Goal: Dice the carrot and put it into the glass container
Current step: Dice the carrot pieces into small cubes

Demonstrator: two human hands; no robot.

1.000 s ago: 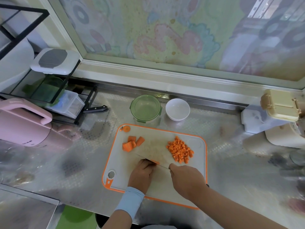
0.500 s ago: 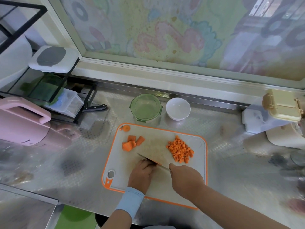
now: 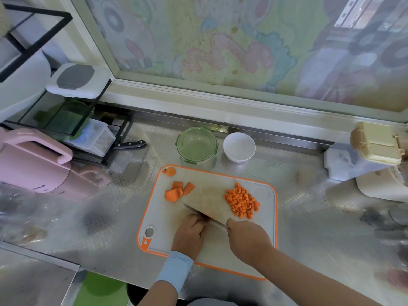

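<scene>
Steel knife (image 3: 194,210) tipped up slightly; right hand (image 3: 247,237) clamped on handle, left hand (image 3: 189,230) curled over half-hidden orange carrot piece (image 3: 205,217). Blade at knuckles: slip could nick them. Orange diced-carrot pile (image 3: 241,203) beyond right hand.

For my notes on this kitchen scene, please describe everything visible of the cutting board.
The cutting board is a white, plastic-looking rectangle with rounded corners, an orange rim and a hole at its near left corner. It lies flat on the metal counter. It carries diced carrot, bigger carrot chunks and a carrot end. The left hand holds a carrot piece on it; the right hand holds the knife over it.
</scene>
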